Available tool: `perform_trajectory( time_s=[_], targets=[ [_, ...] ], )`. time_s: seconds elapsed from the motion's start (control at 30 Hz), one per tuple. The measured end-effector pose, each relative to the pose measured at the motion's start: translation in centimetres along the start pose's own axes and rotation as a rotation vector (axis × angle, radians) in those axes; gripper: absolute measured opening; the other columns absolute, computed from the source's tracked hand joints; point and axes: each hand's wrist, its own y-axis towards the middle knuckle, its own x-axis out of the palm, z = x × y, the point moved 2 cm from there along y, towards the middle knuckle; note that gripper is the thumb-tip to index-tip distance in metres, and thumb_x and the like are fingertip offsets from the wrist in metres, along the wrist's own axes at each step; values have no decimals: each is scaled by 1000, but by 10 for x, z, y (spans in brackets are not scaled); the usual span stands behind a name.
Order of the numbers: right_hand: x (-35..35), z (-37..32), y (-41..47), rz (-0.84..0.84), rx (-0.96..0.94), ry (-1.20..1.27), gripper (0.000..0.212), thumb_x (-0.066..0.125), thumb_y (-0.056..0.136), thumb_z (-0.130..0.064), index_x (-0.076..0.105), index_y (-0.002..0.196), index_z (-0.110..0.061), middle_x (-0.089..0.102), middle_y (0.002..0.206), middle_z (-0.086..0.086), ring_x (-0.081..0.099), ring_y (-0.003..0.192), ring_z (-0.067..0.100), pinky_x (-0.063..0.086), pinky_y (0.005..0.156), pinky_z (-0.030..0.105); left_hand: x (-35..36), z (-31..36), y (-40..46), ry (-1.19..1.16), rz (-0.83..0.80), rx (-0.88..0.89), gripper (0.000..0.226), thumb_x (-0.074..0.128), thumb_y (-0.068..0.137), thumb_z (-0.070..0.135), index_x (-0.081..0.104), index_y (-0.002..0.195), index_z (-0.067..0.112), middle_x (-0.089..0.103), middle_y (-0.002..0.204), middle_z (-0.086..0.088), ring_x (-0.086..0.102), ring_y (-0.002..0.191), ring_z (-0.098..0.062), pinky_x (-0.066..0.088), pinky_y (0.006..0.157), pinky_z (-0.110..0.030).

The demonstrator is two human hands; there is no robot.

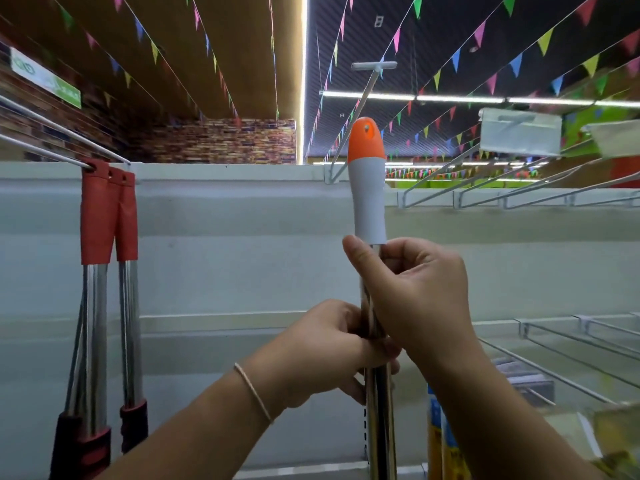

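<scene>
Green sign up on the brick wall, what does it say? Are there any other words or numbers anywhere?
On the green sign: white writing, too blurred to read.
On the yellow and blue packet: print too blurred to read.
On the white tag at the hook's end: nothing readable.
On the orange and grey handle: no words show.

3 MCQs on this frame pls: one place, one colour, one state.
1. Where do the red-capped poles hang relative to the held pole?
A. to its left
B. to its right
C. directly behind it

2. What colour is the held pole's tip?
A. blue
B. orange
C. green

3. How is the held pole gripped?
A. by one hand
B. by both hands
C. by neither hand

Answers:
1 A: they hang near the frame's left edge.
2 B: the tip is orange, above a grey sleeve.
3 B: the right hand grips just under the sleeve and the left hand grips lower.
</scene>
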Motion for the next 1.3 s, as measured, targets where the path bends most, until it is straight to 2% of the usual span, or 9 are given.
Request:
perform_trajectory(
  time_s=[0.37,0.6,0.77,0.93,1.07,1.17,1.3],
  targets=[
    [1,6,6,-59,20,11,41,76,77,-49,66,63,-12,61,54,6,61,54,23,53,55,44,-3,-8,10,14,39,9,14,59,94,7,66,103,0,71,89,-13,71,94,-38,57,84,-56],
    [19,34,12,-66,125,-30,37,78,74,-52,65,64,-18,63,53,-3,64,55,15,57,61,41,-13,-27,29,-8,46,-38,12,57,96,8,68,98,3,72,84,-9,71,91,-34,57,86,-55],
    [32,47,21,-70,177,-53,35,77,75,-51,67,66,-18,66,58,-4,66,61,12,58,66,37,-20,-36,43,-3,128,-45,16,58,96,11,67,102,0,71,83,-9,72,87,-28,60,81,-48],
    [48,61,32,-78,266,-72,34,76,78,-49,64,66,-19,66,62,-6,66,66,11,55,64,28,-27,-46,60,34,183,-51,13,56,98,15,66,97,7,71,73,-1,71,79,-20,61,78,-44],
    [58,71,44,-103,306,-70,33,76,79,-46,63,62,-21,65,59,-6,65,62,11,47,55,22,-36,-53,76,29,199,-65,12,56,97,15,64,98,7,71,72,-2,71,79,-22,61,78,-47],
    [64,79,51,-116,316,-90,33,75,79,-46,64,63,-20,66,60,-4,66,61,13,50,57,24,-43,-58,86,26,192,-76,12,56,97,15,63,99,5,71,76,-5,71,81,-24,60,80,-51],
    [71,89,61,-141,361,-126,34,75,78,-48,68,69,-16,69,64,0,68,66,17,54,61,28,-48,-62,98,14,186,-85,13,55,97,14,62,100,3,70,77,-8,70,76,-23,61,75,-46]
  ],
)
